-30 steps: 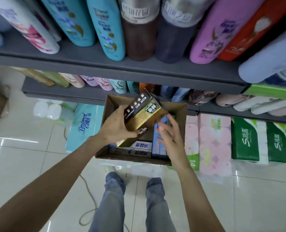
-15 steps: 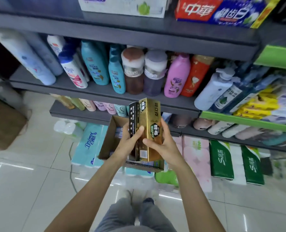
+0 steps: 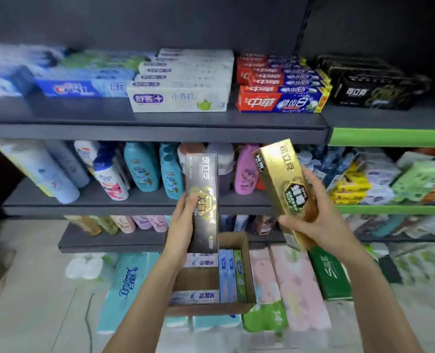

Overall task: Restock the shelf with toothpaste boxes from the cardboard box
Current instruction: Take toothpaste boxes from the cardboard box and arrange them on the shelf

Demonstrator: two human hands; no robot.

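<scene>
My left hand (image 3: 182,225) grips a black toothpaste box (image 3: 203,179) upright in front of the bottle shelf. My right hand (image 3: 320,222) grips a gold toothpaste box (image 3: 280,174), tilted with its top leaning left. Both boxes are held apart, above the open cardboard box (image 3: 248,276), which rests on tissue packs and holds several more toothpaste boxes (image 3: 230,275). The top shelf (image 3: 160,123) carries rows of toothpaste: blue (image 3: 79,89), white (image 3: 178,99), red-and-blue (image 3: 280,101) and black (image 3: 369,94) boxes.
Shampoo and lotion bottles (image 3: 140,171) fill the middle shelf behind my hands. Tissue and paper packs (image 3: 295,284) lie on the floor under the cardboard box. A shelf with a green edge (image 3: 389,137) stands to the right, and the left front of the top shelf has a bare patch (image 3: 71,108).
The two boxes, held together over the cardboard box, are now split: black in the left hand, gold in the right. Both hands rose and my view tilted up to the toothpaste shelf.
</scene>
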